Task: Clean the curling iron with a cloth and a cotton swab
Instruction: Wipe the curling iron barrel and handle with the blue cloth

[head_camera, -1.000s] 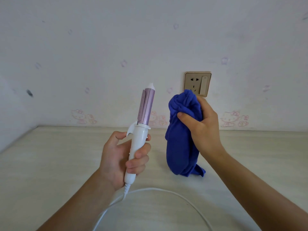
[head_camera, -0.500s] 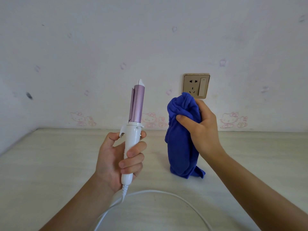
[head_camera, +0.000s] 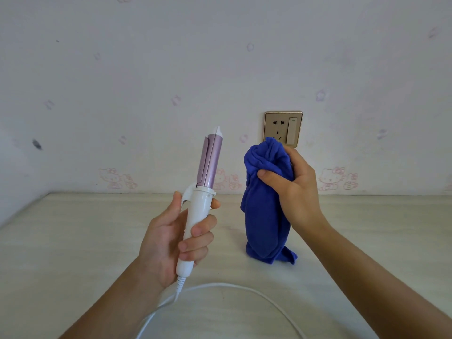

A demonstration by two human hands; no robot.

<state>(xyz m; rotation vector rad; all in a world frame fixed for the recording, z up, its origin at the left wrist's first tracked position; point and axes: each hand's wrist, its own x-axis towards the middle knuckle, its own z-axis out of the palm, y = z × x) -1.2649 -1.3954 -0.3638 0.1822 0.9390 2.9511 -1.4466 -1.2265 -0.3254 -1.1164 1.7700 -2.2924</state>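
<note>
Task looks barely begun: left hand (head_camera: 171, 241) grips the curling iron (head_camera: 203, 192) upright at frame centre, right hand (head_camera: 293, 192) bunches the blue cloth (head_camera: 264, 216) just beside it, not touching the barrel; no cotton swab visible.

Pale table (head_camera: 73, 241), stickered wall (head_camera: 146, 69), socket (head_camera: 283, 128)

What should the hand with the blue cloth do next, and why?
Probably bring the blue cloth sideways onto the curling iron and start wiping its purple barrel. The right hand grips the cloth, the left hand holds the iron upright by its handle, and cloth and barrel are not yet touching.
</note>
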